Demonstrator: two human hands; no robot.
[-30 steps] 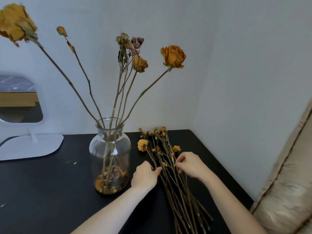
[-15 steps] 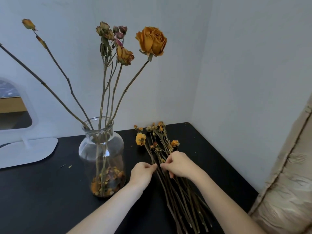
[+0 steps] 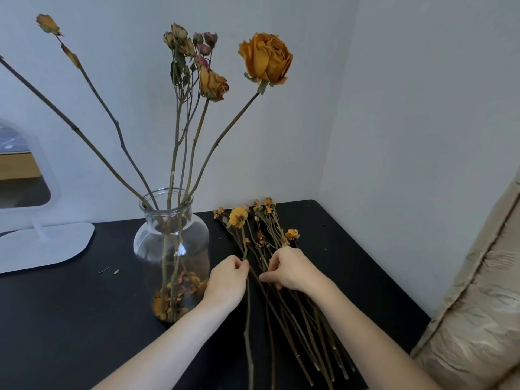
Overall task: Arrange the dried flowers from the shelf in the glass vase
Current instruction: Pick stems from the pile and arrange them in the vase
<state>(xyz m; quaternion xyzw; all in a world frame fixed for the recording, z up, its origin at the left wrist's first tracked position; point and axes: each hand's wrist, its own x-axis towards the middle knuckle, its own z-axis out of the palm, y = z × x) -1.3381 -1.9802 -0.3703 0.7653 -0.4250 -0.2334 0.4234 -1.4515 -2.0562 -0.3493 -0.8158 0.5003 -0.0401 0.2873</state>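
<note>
Pinching one stem (image 3: 248,319) between thumb and fingertips, left hand (image 3: 228,282) is sitting just right of the glass vase (image 3: 171,243). Beside it, right hand (image 3: 294,270) is curling its fingers round stems of the loose bunch (image 3: 295,319), which is lying flat on the black table (image 3: 70,319), heads toward the wall. Several dried flowers (image 3: 264,59) are standing in the vase.

Left grip (image 3: 226,280) drew one stem (image 3: 248,319) off bundle (image 3: 306,333)
</note>
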